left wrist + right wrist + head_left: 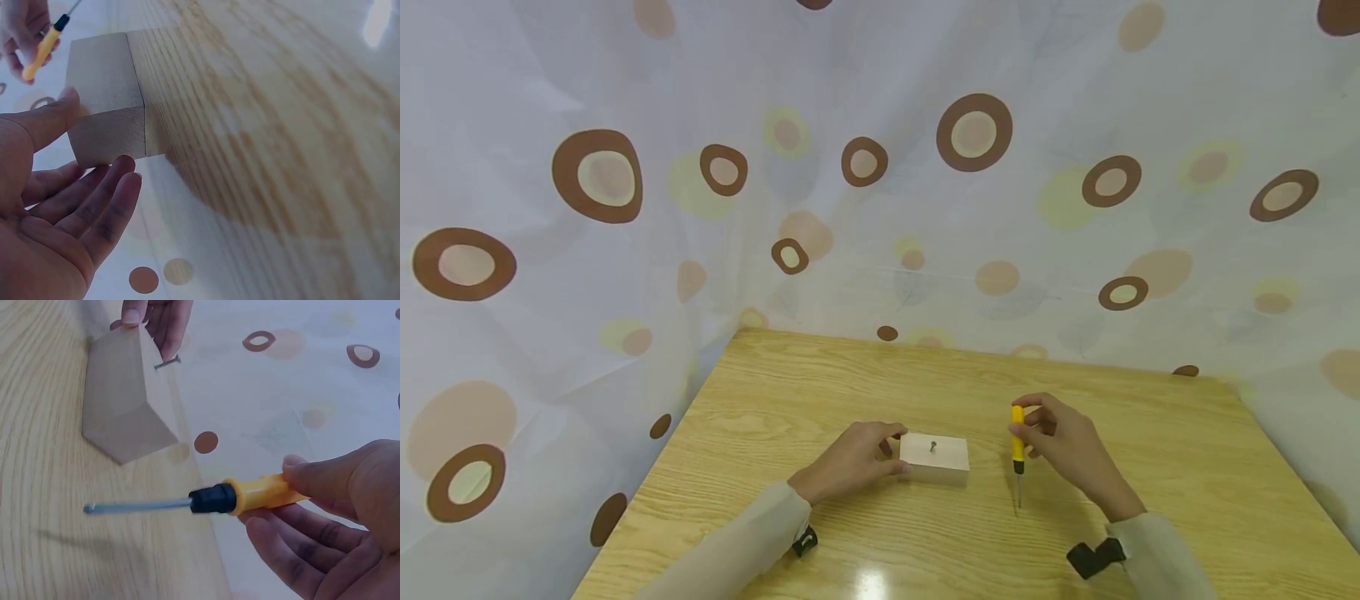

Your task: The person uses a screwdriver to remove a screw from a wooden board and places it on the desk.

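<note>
A pale wooden block [934, 472] lies on the table, and a screw [167, 362] stands up out of its top face. My left hand [859, 458] holds the block at its left end, thumb on the near side and fingers at the far side. To the right of the block, my right hand [1063, 437] pinches a screwdriver [256, 492] by its yellow handle. The screwdriver hangs nearly upright in the head view, its metal shaft pointing down, apart from the block and screw. In the right wrist view the shaft's tip shows above the tabletop.
The wood-grain table [775, 383] reaches back to a white sheet [880, 217] printed with brown and beige circles, which also hangs along both sides. Black straps [1093, 557] sit at both wrists.
</note>
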A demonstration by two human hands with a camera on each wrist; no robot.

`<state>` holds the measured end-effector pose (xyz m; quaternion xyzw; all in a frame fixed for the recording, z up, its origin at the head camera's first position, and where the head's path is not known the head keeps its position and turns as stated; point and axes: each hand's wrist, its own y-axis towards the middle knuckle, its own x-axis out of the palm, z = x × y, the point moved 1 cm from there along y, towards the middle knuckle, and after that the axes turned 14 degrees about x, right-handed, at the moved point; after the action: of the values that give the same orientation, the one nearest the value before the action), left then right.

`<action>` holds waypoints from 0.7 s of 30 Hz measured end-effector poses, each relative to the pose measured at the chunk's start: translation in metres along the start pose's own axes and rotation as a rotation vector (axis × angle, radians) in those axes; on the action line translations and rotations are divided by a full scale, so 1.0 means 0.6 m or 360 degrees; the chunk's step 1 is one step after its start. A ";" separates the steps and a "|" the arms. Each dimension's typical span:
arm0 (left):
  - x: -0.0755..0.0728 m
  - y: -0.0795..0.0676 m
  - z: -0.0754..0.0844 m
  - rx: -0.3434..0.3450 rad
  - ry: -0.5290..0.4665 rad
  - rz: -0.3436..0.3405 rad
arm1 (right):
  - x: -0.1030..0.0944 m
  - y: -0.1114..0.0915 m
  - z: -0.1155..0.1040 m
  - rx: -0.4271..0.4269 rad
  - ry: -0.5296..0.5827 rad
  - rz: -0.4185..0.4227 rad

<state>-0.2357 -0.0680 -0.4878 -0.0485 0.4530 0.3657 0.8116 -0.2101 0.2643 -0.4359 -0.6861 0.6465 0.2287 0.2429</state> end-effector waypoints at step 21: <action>0.003 0.002 0.000 -0.0039 -0.0048 -0.0007 | 0.021 0.004 -0.078 -0.0259 0.0119 0.0196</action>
<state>-0.2360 -0.0660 -0.4885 -0.0540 0.4362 0.3700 0.8185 -0.2118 0.2248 -0.4077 -0.6706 0.6753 0.2692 0.1476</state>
